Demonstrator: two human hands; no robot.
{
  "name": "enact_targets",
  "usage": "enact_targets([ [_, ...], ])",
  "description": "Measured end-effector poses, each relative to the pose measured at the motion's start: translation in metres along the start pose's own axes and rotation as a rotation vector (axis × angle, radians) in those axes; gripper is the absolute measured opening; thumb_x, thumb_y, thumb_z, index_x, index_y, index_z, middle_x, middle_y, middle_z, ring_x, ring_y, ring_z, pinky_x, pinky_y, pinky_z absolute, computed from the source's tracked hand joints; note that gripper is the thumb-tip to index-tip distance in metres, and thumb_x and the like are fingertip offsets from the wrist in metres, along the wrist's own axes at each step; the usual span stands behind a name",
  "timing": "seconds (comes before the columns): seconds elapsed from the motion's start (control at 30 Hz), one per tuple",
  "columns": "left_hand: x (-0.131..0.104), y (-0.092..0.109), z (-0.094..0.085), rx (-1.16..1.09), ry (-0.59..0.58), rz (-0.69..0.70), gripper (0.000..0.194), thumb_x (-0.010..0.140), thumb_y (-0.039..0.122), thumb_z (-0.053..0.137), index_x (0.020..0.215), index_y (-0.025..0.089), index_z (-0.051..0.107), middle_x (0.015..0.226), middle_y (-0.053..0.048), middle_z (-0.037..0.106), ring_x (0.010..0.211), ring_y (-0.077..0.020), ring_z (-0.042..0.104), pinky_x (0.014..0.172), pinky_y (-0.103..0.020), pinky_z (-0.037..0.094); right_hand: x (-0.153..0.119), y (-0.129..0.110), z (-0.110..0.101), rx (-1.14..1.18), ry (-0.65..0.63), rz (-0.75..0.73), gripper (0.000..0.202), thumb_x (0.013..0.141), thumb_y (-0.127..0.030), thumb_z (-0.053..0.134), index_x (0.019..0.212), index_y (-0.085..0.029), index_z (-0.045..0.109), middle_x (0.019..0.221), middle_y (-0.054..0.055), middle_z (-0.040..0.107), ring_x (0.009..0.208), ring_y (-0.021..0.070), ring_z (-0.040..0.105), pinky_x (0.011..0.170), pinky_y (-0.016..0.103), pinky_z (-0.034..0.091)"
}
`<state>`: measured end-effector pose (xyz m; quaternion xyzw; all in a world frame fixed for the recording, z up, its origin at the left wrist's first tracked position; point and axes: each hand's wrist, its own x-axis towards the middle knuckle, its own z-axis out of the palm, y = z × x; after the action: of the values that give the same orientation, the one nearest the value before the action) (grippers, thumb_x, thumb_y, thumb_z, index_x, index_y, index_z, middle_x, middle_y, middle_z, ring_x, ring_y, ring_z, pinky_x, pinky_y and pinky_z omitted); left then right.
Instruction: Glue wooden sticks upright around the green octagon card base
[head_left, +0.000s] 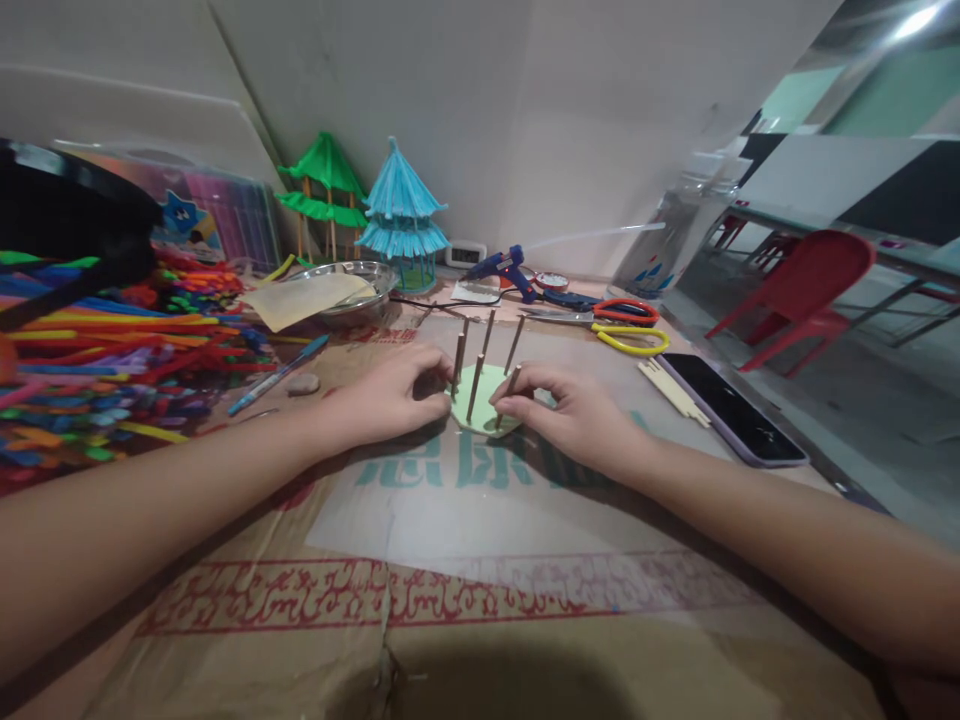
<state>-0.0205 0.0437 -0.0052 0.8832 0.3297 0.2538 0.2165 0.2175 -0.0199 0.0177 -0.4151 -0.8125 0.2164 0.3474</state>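
A pale green many-sided base (489, 386) lies flat on the work surface, with several thin brown sticks (475, 388) standing up from it around its rim. My left hand (401, 395) is curled at the base's left edge, thumb and fingers closed on it close to the foot of one stick. On the other side, my right hand (559, 405) pinches the front right stick (513, 381) low down between thumb and forefinger. This stick leans slightly to the right. The hidden fingers of both hands cannot be made out.
Behind stand a blue paper pavilion (403, 205) and a green one (324, 190), beside a metal dish (371, 285). A glue gun (504, 268), scissors (626, 313), pale sticks (673, 392) and a phone (731, 405) lie rightward. Colourful pipe cleaners (97, 360) pile up left.
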Motion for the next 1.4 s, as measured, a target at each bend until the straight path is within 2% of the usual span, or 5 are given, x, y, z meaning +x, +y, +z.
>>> enact_targets([
  [0.47, 0.0, 0.002, 0.001, 0.072, -0.021, 0.063, 0.019, 0.088, 0.031, 0.055, 0.097, 0.019, 0.067, 0.099, -0.007, 0.065, 0.097, -0.0243, 0.059, 0.09, -0.038, 0.045, -0.001, 0.0, 0.001, 0.02, 0.007, 0.026, 0.014, 0.091, -0.02, 0.065, 0.078, -0.019, 0.069, 0.081, 0.001, 0.074, 0.076, 0.015, 0.067, 0.074, 0.029, 0.055],
  [0.73, -0.001, 0.0, 0.003, 0.054, -0.014, 0.06, 0.017, 0.088, 0.027, 0.056, 0.096, 0.017, 0.067, 0.099, -0.007, 0.063, 0.098, -0.024, 0.058, 0.09, -0.039, 0.045, -0.003, 0.0, -0.003, 0.043, -0.024, 0.137, 0.017, 0.089, -0.033, 0.067, 0.095, -0.017, 0.07, 0.087, 0.006, 0.074, 0.079, 0.0183, 0.067, 0.075, 0.031, 0.054],
  [0.93, -0.002, 0.002, 0.003, 0.046, -0.006, 0.053, 0.016, 0.088, 0.028, 0.056, 0.095, 0.017, 0.066, 0.1, -0.007, 0.062, 0.098, -0.0239, 0.058, 0.092, -0.039, 0.045, -0.009, 0.001, -0.008, 0.099, 0.062, 0.041, 0.025, 0.096, -0.04, 0.052, 0.095, -0.019, 0.064, 0.086, 0.005, 0.069, 0.077, 0.0177, 0.063, 0.071, 0.03, 0.049],
  [1.17, -0.001, -0.005, 0.006, 0.117, 0.046, 0.026, 0.02, 0.091, 0.034, 0.058, 0.101, 0.018, 0.063, 0.103, -0.008, 0.063, 0.1, -0.0264, 0.058, 0.091, -0.041, 0.046, 0.003, 0.027, -0.024, -0.065, 0.215, 0.078, 0.036, 0.101, -0.042, 0.041, 0.073, -0.022, 0.054, 0.07, 0.001, 0.058, 0.069, 0.0172, 0.056, 0.067, 0.03, 0.042],
  [1.4, 0.0, -0.014, 0.006, 0.187, 0.071, 0.025, 0.016, 0.096, 0.032, 0.058, 0.104, 0.019, 0.062, 0.105, -0.008, 0.064, 0.103, -0.0269, 0.058, 0.092, -0.043, 0.045, 0.016, 0.054, -0.033, -0.006, 0.139, 0.286, 0.04, 0.099, -0.048, 0.039, 0.075, -0.021, 0.056, 0.066, 0.001, 0.059, 0.063, 0.0177, 0.058, 0.062, 0.03, 0.043],
])
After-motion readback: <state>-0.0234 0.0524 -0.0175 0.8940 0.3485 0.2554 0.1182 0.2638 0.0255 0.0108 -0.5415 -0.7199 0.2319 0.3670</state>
